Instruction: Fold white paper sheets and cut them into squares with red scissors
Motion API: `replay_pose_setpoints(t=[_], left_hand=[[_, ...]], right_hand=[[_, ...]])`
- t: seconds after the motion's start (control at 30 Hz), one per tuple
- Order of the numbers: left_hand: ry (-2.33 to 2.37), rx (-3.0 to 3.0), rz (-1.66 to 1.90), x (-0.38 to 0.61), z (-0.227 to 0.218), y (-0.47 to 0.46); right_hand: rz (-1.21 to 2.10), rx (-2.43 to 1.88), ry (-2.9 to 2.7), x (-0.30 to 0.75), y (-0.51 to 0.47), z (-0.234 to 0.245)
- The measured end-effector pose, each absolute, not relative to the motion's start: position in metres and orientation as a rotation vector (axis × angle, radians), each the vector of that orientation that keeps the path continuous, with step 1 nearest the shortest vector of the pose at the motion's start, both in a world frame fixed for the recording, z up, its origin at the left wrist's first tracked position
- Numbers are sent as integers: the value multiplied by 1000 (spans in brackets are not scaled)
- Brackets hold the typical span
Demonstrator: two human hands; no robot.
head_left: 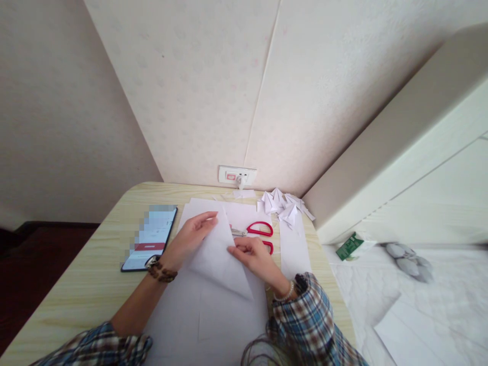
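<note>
A home bedroom: pale wallpapered walls fill the upper frame, a wall socket sits at centre above a small light-wood table, and a bed with a white quilted cover and cream headboard takes up the right side.

No readable text here tbh
Phone screen by the table's left edge is blurred, and print on the green box on the bed is too small.
</note>
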State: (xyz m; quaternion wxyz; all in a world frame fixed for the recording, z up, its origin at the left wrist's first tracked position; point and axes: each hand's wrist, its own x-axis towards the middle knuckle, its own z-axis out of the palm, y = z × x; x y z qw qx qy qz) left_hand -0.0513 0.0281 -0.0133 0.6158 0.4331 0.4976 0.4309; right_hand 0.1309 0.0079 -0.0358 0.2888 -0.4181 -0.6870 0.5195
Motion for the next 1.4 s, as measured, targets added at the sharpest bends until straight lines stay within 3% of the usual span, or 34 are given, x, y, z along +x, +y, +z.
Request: replay_pose_setpoints(t=[0.23, 0.63, 0.97, 1.4], left_hand=[[1117, 1051, 878, -49, -12, 29], [1196, 876, 1217, -48, -11, 27], [1130, 1002, 1225, -46, -8, 24], [1081, 1055, 1188, -49, -10, 23]], right_hand=[[1131, -1291, -1444, 136, 16, -45], [1191, -1233, -1580, 131, 8, -38], [1027, -1254, -1624, 132, 5, -33], [1242, -1077, -1353, 134, 7, -33]])
